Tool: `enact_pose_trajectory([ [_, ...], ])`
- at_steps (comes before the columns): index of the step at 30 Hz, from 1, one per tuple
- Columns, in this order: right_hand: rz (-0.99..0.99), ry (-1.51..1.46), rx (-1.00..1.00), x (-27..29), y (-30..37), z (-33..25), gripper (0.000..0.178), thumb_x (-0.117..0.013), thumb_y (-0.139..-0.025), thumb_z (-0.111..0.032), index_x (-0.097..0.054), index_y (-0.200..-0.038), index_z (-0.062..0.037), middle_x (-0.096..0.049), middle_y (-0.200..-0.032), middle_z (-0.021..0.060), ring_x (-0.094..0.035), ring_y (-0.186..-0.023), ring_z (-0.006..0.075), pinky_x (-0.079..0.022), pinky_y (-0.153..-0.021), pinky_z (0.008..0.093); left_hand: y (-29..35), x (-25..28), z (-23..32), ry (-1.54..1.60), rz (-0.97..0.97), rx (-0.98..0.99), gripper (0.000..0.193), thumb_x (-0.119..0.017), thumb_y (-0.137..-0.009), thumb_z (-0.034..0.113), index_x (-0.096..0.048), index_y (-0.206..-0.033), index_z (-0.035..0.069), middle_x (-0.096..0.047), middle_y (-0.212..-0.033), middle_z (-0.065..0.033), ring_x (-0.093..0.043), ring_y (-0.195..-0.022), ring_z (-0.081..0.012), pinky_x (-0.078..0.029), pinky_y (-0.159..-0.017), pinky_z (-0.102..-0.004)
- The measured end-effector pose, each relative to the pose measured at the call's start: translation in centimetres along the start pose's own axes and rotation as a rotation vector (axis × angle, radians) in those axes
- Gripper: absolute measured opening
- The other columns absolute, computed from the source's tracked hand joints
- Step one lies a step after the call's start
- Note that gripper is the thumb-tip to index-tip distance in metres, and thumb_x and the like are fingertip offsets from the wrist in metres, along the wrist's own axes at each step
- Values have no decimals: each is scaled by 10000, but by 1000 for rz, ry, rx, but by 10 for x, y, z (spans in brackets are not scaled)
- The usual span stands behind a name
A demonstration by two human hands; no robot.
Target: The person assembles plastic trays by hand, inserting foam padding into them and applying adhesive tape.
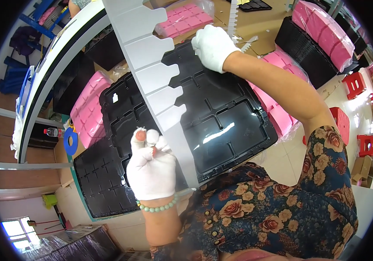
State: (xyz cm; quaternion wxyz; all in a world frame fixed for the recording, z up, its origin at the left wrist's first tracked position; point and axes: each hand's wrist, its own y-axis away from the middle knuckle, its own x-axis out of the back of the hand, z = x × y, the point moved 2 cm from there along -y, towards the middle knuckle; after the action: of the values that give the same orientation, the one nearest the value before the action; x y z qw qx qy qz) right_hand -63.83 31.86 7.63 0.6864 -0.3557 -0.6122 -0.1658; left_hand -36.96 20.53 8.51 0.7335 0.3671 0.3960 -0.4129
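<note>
pinching the near end of a long pale grey plastic strip with stepped tabs [151, 74], the white-gloved left hand [151, 167] lifts it over a glossy black moulded plastic tray [221, 117], while the white-gloved right hand [214, 45] presses closed fingers onto the tray's far edge, beside pink foam blocks [91, 108].

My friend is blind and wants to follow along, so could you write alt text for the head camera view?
Two white-gloved hands work over a black plastic tray: the left hand holds a long grey notched strip near its lower end, and the right hand reaches to the tray's far edge. Pink foam blocks and more black trays lie around it.
</note>
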Motion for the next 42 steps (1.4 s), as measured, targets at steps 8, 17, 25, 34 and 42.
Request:
enact_pose_trajectory([
  [8, -27, -504, 555, 52, 60, -141, 174, -627, -719, -170, -712, -810, -48, -686, -848, 167, -672, -846, 337, -540, -775, 402, 6, -13, -9, -177, 189, -17, 305, -500, -983, 209, -521, -1230, 32, -567, -1002, -100, -547, -880, -221, -478, -796, -368],
  [17, -52, -512, 497, 17, -39, -151, 251, -540, -770, -52, -752, -902, -79, -696, -948, 163, -655, -920, 339, -515, -849, 396, 40, 26, 36, 42, -33, -153, 161, -447, -1002, 143, -542, -1110, 71, -510, -752, -30, -401, -542, -101, -327, -498, -231],
  [25, -260, -163, 512, 8, -39, -167, 430, -516, -741, 19, -733, -1062, -167, -659, -1032, 180, -608, -1054, 351, -491, -895, 408, 86, 49, 56, 188, -59, -296, 162, -399, -1005, 147, -519, -1067, 58, -495, -732, -51, -394, -535, -112, -318, -501, -245],
  [34, -195, -200, 494, -11, -58, -153, 225, -580, -809, -183, -740, -959, -137, -692, -1006, 131, -644, -961, 335, -500, -866, 379, 80, 59, 50, 315, -66, -277, 150, -423, -991, 146, -528, -1064, 69, -500, -739, -61, -414, -572, -145, -339, -541, -284],
  [42, -145, -81, 175, -11, -61, -170, 228, -578, -806, -185, -731, -925, -65, -697, -954, 184, -677, -914, 349, -533, -782, 423, 59, 45, 36, 262, -61, -191, 83, -478, -977, 128, -532, -1020, 82, -463, -758, -21, -421, -635, -122, -366, -621, -278],
])
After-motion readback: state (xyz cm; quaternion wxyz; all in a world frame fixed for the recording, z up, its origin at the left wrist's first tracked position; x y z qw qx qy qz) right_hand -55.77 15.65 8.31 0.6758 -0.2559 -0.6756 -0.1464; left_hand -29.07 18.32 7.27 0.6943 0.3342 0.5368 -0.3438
